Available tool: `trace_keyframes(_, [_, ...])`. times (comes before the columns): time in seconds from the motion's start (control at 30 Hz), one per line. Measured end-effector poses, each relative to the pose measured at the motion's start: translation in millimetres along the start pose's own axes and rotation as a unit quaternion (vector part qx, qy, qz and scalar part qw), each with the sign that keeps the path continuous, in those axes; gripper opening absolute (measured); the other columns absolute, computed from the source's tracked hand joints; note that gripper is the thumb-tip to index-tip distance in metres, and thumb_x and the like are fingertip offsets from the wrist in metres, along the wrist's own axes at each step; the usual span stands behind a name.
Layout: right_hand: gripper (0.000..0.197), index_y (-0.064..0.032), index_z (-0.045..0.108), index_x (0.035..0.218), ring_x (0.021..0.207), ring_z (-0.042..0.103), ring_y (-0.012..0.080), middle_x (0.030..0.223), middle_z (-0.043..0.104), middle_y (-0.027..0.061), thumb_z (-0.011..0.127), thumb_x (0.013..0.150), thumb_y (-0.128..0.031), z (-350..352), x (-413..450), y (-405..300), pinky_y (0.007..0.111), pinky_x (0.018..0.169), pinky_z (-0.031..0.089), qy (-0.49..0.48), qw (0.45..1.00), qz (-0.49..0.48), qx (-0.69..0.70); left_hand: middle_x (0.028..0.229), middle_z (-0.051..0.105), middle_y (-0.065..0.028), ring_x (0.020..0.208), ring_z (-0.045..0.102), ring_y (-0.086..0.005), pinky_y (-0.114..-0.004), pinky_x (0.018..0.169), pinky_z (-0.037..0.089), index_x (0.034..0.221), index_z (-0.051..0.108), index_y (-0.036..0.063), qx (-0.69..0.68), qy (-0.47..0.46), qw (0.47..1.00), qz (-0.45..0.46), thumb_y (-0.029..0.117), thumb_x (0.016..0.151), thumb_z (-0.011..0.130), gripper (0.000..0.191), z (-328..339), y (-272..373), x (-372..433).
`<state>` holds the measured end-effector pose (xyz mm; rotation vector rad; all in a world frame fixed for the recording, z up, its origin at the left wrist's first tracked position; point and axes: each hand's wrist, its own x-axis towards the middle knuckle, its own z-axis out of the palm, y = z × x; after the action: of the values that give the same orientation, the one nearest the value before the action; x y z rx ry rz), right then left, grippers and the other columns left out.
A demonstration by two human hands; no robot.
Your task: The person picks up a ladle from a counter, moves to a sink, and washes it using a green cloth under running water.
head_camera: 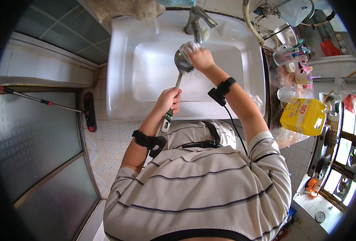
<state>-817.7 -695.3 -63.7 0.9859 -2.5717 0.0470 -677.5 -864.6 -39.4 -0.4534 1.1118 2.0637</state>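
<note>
My left hand [169, 101] is closed around the green and white handle of a metal ladle [183, 64], whose bowl lies over the basin of a white ceramic sink [126, 104]. At the rim of that bowl, my right hand [200, 57] presses a whitish, foamy wad [188, 48]; whether it is a cloth or a sponge I cannot tell. Just beyond my right fingers stands a metal faucet [195, 24], its spout pointing down near them. Whether water runs from it is not clear. Part of the ladle's bowl is hidden by my right hand.
Right of the sink, a worn wooden counter [282, 138] bears a yellow jug [303, 117], a clear plastic cup [286, 94] and a pitcher with toothbrushes [283, 56]. A crumpled white plastic bag [256, 100] lies at the sink's right edge. A long-handled brush [90, 112] leans at the left.
</note>
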Motion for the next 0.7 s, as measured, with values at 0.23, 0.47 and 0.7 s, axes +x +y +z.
trace_keyframes(0.23, [0.026, -0.0131, 0.055, 0.099, 0.060, 0.059, 0.0190, 0.092, 0.055, 0.0075, 0.051, 0.073, -0.015, -8, 3, -3, 0.030, 0.049, 0.047, 0.022, 1.000, 0.008, -0.013, 0.051, 0.030, 0.0039, 0.033, 0.027, -0.0067, -0.025, 0.030, 0.029, 0.082, 0.042, 0.0070, 0.030, 0.028, 0.999, 0.032, 0.024, 0.091, 0.034, 0.021, 3, 1, -5])
trace_keyframes(0.47, [0.021, -0.0089, 0.054, 0.093, 0.056, 0.059, 0.0197, 0.087, 0.054, 0.0084, 0.051, 0.073, -0.014, -4, -2, -13, 0.030, 0.043, 0.047, 0.003, 0.997, 0.074, -0.006, 0.052, 0.031, 0.0035, 0.033, 0.028, -0.0071, -0.025, 0.030, 0.030, 0.082, 0.042, 0.0066, 0.049, 0.051, 0.996, 0.051, 0.024, 0.090, 0.034, 0.020, 4, 0, -8])
trace_keyframes(0.7, [0.019, -0.0064, 0.052, 0.089, 0.059, 0.059, 0.0281, 0.086, 0.056, 0.0136, 0.054, 0.073, -0.017, 0, -4, -24, 0.037, 0.049, 0.048, -0.073, 0.979, 0.177, 0.065, 0.052, 0.034, 0.0003, 0.032, 0.033, -0.0098, -0.028, 0.029, 0.033, 0.082, 0.040, 0.0026, 0.085, 0.071, 0.990, 0.087, 0.023, 0.091, 0.034, 0.023, 2, -7, -6])
